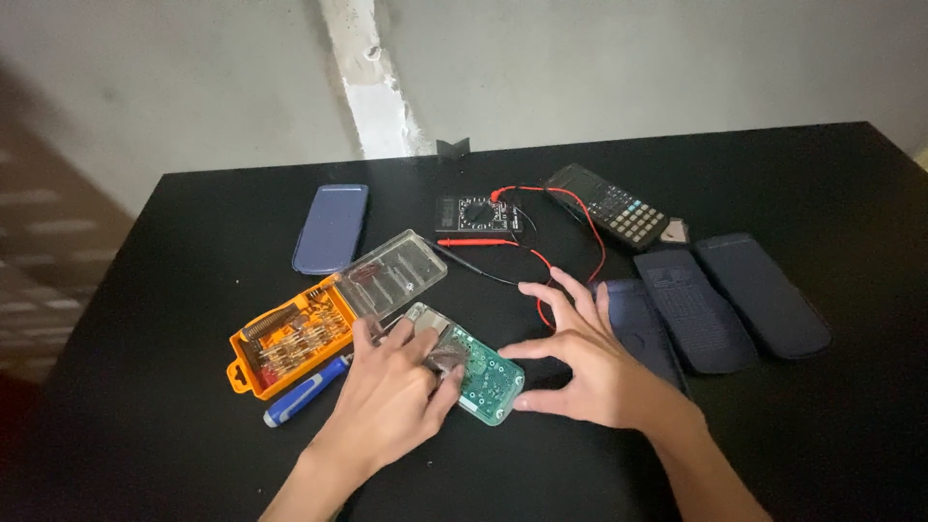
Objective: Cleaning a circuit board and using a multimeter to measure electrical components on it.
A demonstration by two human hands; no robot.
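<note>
Toward the near edge of the black counter (174,454), a green circuit board (488,382) in a clear shell is lain flat. The left hand (391,391) is pressed down on its left half, fingers curled together over a grey patch, though whether anything small is pinched there cannot be told. The right hand (580,362) is held just beside the board's right end, fingers spread apart, with thumb and forefinger tips touching its edge.

Just left of the left hand, a blue-handled screwdriver (304,391) is laid on the counter, touching an orange bit case (285,343) whose clear lid (396,274) is folded open toward the middle.

Behind the right hand, three dark navy covers (720,304) are set side by side toward the right edge, the nearest partly hidden by the wrist.

Farther back, a red probe (478,242) and red and black leads (585,227) are trailed from a black multimeter (477,214) near the middle. A blue cover (332,228) is placed to its left and a dark calculator (609,205) to its right, toward the far edge.
</note>
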